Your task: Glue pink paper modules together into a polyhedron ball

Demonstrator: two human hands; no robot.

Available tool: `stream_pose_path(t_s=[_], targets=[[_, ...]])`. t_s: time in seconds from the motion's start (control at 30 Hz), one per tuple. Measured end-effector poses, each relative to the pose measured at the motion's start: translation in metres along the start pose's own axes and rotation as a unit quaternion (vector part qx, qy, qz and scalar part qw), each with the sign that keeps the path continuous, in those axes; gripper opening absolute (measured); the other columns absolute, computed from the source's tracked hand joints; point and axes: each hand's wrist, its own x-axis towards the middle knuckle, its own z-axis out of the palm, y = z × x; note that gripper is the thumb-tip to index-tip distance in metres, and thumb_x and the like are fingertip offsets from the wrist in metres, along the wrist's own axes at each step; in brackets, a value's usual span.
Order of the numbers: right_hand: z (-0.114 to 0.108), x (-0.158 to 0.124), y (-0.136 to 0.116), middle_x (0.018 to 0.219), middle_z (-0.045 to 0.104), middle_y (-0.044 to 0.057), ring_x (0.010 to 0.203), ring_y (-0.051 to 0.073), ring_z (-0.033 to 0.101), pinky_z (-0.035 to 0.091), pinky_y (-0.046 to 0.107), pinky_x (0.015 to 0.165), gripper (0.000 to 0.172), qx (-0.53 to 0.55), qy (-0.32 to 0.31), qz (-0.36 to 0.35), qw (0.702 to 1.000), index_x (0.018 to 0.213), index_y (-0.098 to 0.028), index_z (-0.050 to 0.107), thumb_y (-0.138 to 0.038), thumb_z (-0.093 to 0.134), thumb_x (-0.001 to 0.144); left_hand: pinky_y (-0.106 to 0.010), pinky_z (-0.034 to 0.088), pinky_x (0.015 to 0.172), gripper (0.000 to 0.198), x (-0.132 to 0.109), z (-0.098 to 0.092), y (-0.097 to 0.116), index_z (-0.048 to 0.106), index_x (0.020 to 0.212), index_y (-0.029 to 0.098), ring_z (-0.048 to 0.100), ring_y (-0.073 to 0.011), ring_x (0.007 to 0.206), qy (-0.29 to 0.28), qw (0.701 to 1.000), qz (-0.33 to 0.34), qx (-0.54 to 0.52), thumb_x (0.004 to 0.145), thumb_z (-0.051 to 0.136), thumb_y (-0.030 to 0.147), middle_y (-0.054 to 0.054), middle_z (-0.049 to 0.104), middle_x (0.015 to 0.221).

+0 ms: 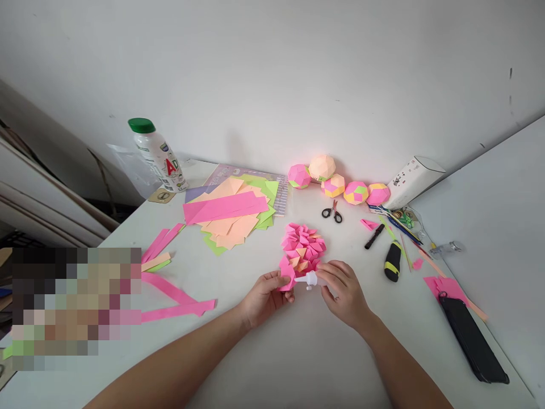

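Note:
My left hand (pixel 264 294) pinches a folded pink paper piece (pixel 286 274) at the near edge of a pile of folded pink and orange paper units (pixel 303 245) on the white table (pixel 298 352). My right hand (pixel 343 291) is closed on a small white glue bottle (pixel 309 279) whose nozzle points left at the pink piece. Both hands meet just in front of the pile.
Sheets of pink, orange and green paper (pixel 232 213) lie behind the hands. Pink strips (pixel 172 292) lie to the left. Scissors (pixel 332 213), several paper balls (pixel 336 184), a bottle (pixel 158 153), a black knife (pixel 392 261) and a black case (pixel 472 341) are around.

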Motion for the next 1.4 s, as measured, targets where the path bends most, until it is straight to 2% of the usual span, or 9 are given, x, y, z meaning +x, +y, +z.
stream_pose_path(t_s=[0.2, 0.57, 1.23, 1.4], targets=[[-0.001, 0.0007, -0.002, 0.097, 0.067, 0.006, 0.094, 0.022, 0.056, 0.051, 0.04, 0.079, 0.043, 0.011, -0.013, -0.017, 1.0, 0.107, -0.021, 0.058, 0.002, 0.047, 0.073, -0.028, 0.043, 0.06, 0.014, -0.0006, 0.0003, -0.0002, 0.056, 0.063, 0.014, 0.048, -0.0116, 0.055, 0.003, 1.0, -0.002, -0.003, 0.074, 0.064, 0.018, 0.0, 0.051, 0.054], [0.0007, 0.0013, -0.0002, 0.097, 0.067, 0.007, 0.093, 0.022, 0.057, 0.051, 0.039, 0.077, 0.043, -0.015, 0.025, -0.001, 1.0, 0.109, -0.021, 0.057, 0.003, 0.049, 0.074, -0.027, 0.044, 0.059, 0.013, -0.0009, 0.0005, 0.0005, 0.057, 0.063, 0.014, 0.046, -0.0104, 0.055, -0.006, 1.0, -0.003, 0.006, 0.075, 0.063, 0.016, 0.0, 0.051, 0.057], [0.0012, 0.0012, -0.005, 0.095, 0.067, 0.006, 0.093, 0.022, 0.057, 0.051, 0.039, 0.077, 0.039, 0.012, -0.001, -0.033, 0.999, 0.104, -0.022, 0.058, 0.002, 0.045, 0.076, -0.028, 0.044, 0.059, 0.013, -0.0014, 0.0025, 0.0007, 0.058, 0.063, 0.014, 0.047, -0.01, 0.053, 0.013, 1.0, -0.008, -0.006, 0.07, 0.068, 0.018, 0.001, 0.052, 0.058], [-0.001, 0.001, -0.0026, 0.097, 0.067, 0.006, 0.094, 0.022, 0.057, 0.051, 0.041, 0.078, 0.041, 0.021, 0.008, -0.012, 1.0, 0.106, -0.023, 0.058, 0.001, 0.046, 0.075, -0.028, 0.043, 0.06, 0.014, -0.0013, 0.0016, 0.0004, 0.057, 0.061, 0.014, 0.047, -0.0107, 0.054, 0.008, 1.0, -0.008, -0.008, 0.071, 0.067, 0.018, 0.001, 0.051, 0.056]])
